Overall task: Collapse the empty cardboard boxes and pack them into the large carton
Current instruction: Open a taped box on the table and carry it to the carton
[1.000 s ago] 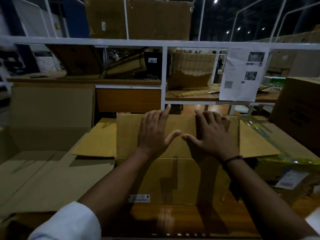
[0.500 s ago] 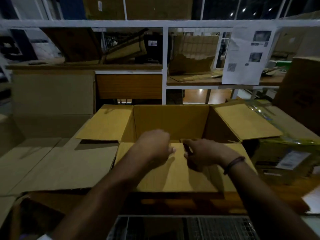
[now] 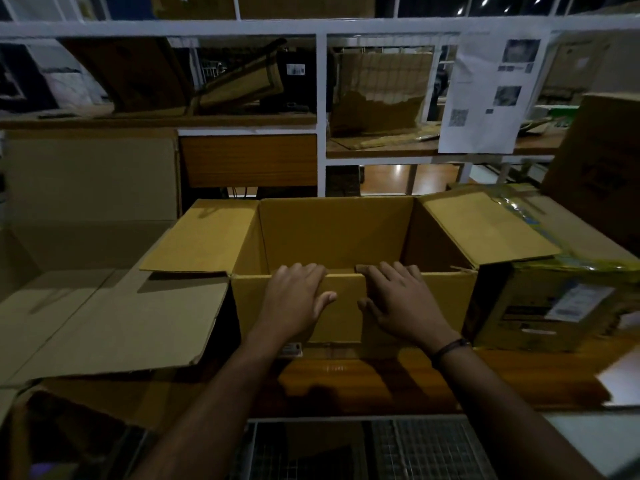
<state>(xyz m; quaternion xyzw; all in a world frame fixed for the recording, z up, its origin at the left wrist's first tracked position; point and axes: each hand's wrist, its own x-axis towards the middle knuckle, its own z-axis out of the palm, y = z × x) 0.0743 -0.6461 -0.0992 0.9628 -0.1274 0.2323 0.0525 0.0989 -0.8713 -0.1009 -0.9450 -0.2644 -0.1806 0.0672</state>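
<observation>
On the wooden bench [image 3: 346,375] the open cardboard box [image 3: 336,230] is sitting before us. We are pressing its near flap [image 3: 346,306] down against the front wall, left hand [image 3: 294,301] and right hand [image 3: 398,303] with fingers laid flat, probably to clear the opening.

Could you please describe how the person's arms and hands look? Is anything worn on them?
The left hand and right hand are bare: no gloves, and no rings that I can make out in the dim light. A thin dark wristband circles the right wrist. The left forearm and right forearm are uncovered; no sleeve shows in this picture.
</observation>
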